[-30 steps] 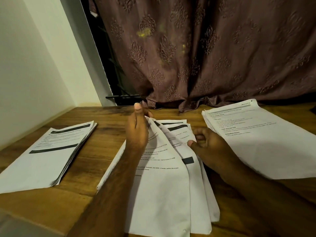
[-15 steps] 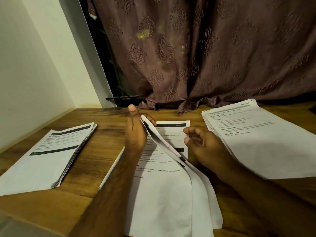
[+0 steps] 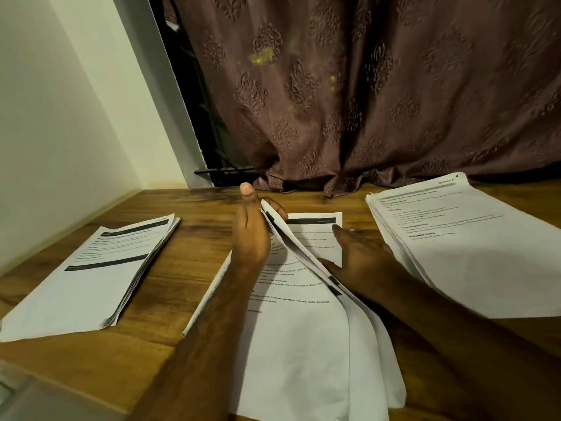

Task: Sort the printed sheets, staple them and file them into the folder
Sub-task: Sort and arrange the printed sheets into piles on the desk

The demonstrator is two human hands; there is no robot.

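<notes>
On the worktop point(image 3: 170, 302), the top corner of several sheets point(image 3: 303, 256) of the middle pile is pinched by the left hand point(image 3: 250, 235), apparently to expose the page beneath. The right hand point(image 3: 361, 256) is laid open under them, gripping nothing. Separate stacks are kept left point(image 3: 100, 275) and right point(image 3: 473, 253), presumably sorted; no stapler or folder is seen.

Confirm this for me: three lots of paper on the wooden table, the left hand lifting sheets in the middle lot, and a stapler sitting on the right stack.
Not quite: the head view shows no stapler; the right stack is bare. Otherwise right: three lots on the wooden table, and the left hand lifts sheets in the middle lot.
</notes>
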